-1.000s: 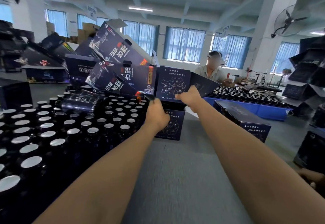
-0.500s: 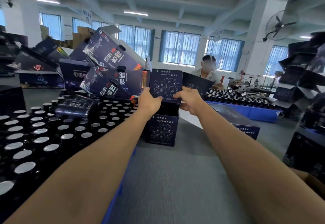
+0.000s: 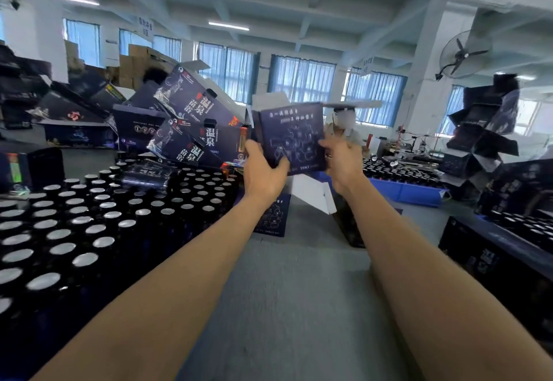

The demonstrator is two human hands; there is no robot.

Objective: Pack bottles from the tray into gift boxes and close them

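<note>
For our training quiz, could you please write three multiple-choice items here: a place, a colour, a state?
1. Nearest silver-capped bottles stand: A) at left B) dead centre C) at right
2. Held gift box colour: A) red B) dark blue C) yellow
3. That box is: A) on the table B) held up by left hand and right hand C) on the bottles
Answers: 1A, caps fill the left side; 2B, its face is dark blue; 3B, both hands grip it.

Both forearms are bare to the frame's lower edge, as are the left hand (image 3: 264,171) and right hand (image 3: 344,160).
</note>
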